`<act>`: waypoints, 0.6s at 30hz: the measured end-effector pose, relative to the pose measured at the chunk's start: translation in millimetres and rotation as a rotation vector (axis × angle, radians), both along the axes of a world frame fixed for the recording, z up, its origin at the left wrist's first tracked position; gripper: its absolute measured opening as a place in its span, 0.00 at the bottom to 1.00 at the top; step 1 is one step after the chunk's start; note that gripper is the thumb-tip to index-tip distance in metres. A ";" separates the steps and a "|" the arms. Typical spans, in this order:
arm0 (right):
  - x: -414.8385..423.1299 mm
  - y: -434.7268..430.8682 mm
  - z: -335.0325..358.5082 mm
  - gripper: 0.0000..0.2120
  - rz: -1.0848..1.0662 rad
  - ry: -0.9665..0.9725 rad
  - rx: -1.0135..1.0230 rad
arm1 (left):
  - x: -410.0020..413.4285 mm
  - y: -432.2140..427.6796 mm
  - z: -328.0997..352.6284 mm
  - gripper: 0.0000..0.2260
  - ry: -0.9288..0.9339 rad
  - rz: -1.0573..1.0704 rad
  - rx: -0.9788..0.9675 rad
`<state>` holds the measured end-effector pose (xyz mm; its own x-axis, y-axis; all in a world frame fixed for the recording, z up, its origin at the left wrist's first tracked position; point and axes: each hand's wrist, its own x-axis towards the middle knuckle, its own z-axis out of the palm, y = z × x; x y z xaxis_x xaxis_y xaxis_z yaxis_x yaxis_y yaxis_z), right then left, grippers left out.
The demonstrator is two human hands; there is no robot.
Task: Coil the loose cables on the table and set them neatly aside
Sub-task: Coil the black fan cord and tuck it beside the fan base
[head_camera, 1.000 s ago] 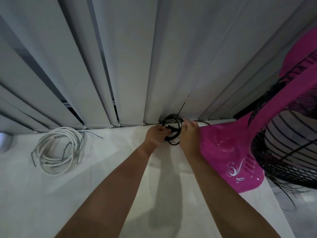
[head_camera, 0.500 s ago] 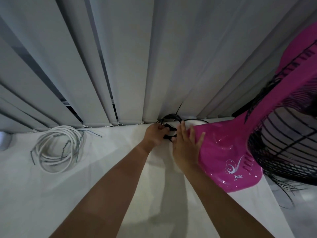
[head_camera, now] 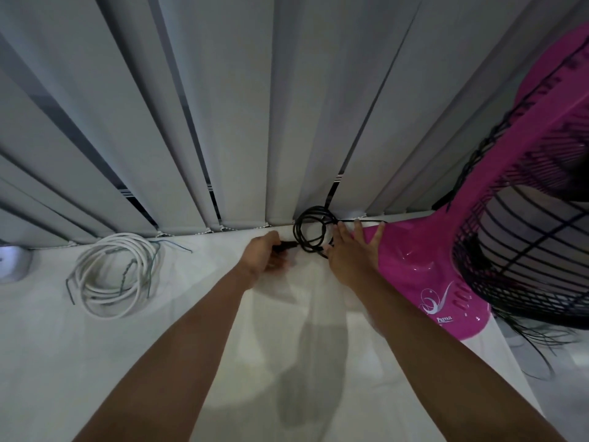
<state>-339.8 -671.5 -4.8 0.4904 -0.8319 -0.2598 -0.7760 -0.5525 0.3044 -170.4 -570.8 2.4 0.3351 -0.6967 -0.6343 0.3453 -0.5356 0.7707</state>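
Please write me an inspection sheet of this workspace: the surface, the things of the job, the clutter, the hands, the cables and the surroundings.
Surface: white table, bare in front; shadows of the arms fall on it.
Job's things: black cable coiled at the far edge; white cable coiled at far left.
Clutter: pink fan at right, its base on the table; grey object at the left edge, too cropped to identify.
Hands: left hand closed on the black cable's end; right hand open, fingers spread, beside the coil.
Cables: white cable shows loose thin wire ends; black coil has one strand running toward the fan.
Surroundings: grey vertical blinds behind the table.
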 end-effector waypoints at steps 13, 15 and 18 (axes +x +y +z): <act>-15.5 14.7 1.2 0.25 0.053 -0.460 -0.192 | -43.9 -1.9 3.2 0.25 -1.513 -0.524 -0.337; -17.1 20.4 -1.2 0.26 0.100 -0.447 -0.207 | -47.3 -7.9 -9.6 0.26 -1.448 -0.684 -0.220; -13.7 25.1 -5.4 0.28 0.148 -0.261 -0.139 | -44.2 -14.7 -23.8 0.27 -1.449 -0.794 -0.113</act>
